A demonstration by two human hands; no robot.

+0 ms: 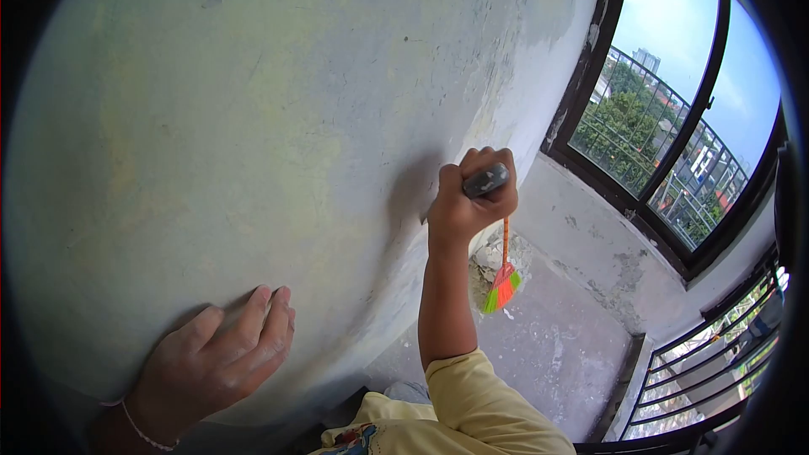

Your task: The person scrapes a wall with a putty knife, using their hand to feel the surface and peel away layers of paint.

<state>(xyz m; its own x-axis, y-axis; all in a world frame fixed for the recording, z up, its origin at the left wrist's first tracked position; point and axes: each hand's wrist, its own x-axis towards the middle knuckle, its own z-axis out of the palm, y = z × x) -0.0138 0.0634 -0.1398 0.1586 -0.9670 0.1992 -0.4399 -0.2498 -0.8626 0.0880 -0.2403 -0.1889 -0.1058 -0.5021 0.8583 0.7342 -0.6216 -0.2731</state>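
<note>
My right hand [474, 195] is wrapped round the dark, paint-flecked handle [486, 179] of a scraper. Its blade is mostly hidden behind my fist, close to the wall. That wall [253, 118] is patchy pale green and grey, with fine cracks and flaking paint towards the corner. Lower down on the left, my left hand [227, 354] rests against the wall with fingers stretched out, holding nothing. Its fingertips look dusty, and a thin bracelet [147, 428] circles the wrist.
Below my right arm, a broom [503, 286] with orange and green bristles stands by rubble [487, 259] in the corner. A dark-framed window [649, 202] is at upper right. Black railings [716, 362] are at lower right, beyond the paint-spotted floor [548, 354].
</note>
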